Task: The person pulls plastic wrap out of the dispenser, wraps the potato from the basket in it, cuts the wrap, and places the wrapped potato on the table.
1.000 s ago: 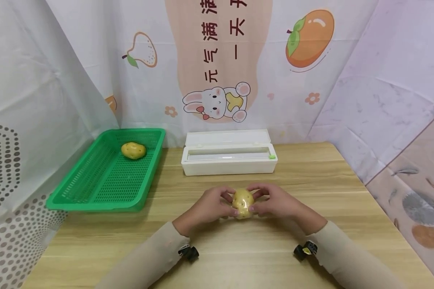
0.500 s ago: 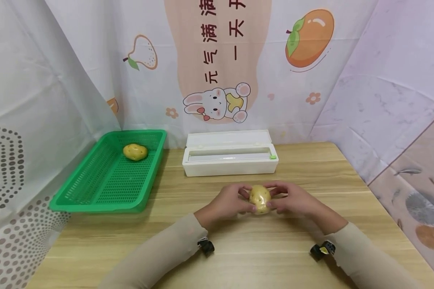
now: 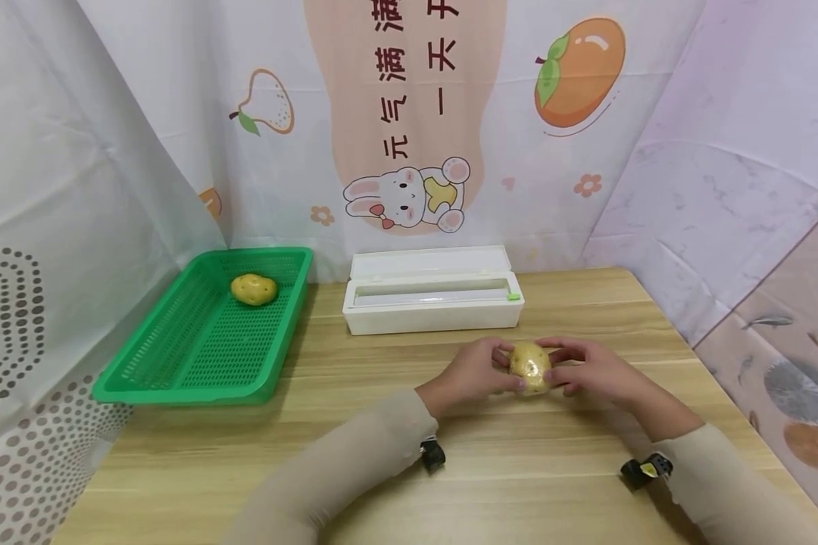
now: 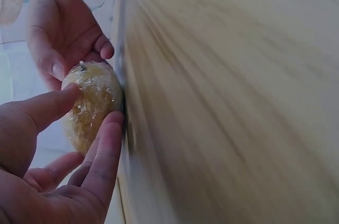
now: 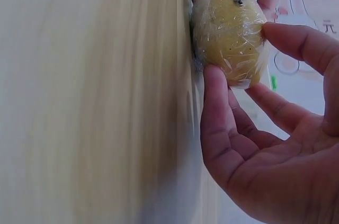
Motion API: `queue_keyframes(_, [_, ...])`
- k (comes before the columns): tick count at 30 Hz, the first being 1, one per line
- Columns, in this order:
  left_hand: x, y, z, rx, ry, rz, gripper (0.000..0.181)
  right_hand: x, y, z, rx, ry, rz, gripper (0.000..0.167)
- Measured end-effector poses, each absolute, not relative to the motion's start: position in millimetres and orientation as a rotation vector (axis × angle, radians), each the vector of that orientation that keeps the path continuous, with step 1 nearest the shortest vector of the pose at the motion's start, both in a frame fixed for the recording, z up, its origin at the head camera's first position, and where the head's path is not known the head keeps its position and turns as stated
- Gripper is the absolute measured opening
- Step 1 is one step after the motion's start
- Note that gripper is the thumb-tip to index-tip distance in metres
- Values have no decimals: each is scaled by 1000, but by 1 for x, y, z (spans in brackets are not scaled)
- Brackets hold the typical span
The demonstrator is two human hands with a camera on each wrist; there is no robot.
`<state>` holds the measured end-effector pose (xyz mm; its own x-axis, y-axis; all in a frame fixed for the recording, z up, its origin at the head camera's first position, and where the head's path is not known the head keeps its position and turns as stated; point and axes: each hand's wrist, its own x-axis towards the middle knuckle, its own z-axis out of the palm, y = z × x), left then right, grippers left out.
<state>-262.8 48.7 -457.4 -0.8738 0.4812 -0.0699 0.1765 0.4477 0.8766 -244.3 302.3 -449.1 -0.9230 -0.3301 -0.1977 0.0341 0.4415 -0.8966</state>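
A potato (image 3: 530, 366) wrapped in clear plastic film is held between both hands, low over the right half of the table. My left hand (image 3: 479, 371) pinches its left side with thumb and fingers, and my right hand (image 3: 591, 371) grips the right side the same way. Up close in the left wrist view, the film on the potato (image 4: 92, 105) looks crinkled and shiny. The right wrist view shows a dark spot near one end of the potato (image 5: 230, 36). Whether its underside touches the table cannot be made out.
Behind the hands stands a white cling film box (image 3: 432, 316), its lid raised and a green slider at its right end. On the left, a green basket (image 3: 282, 333) holds another potato (image 3: 254, 289). A printed cloth (image 3: 518, 166) hangs along the table's back edge.
Both hands have carried the wrapped potato to the right and slightly farther from me across the table. The basket, its potato and the box stay where they were.
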Motion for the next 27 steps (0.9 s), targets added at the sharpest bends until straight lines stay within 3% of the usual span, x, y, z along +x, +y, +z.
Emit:
queue_keyframes(11, [-274,92,-460,565,2293,1439,59,-253,350,-446,-214,2249,-1560,68])
queue_keyframes(27, [-280,127,-457,406,1852,1710,43,-269,395,-448,-227,2121,-1676,48])
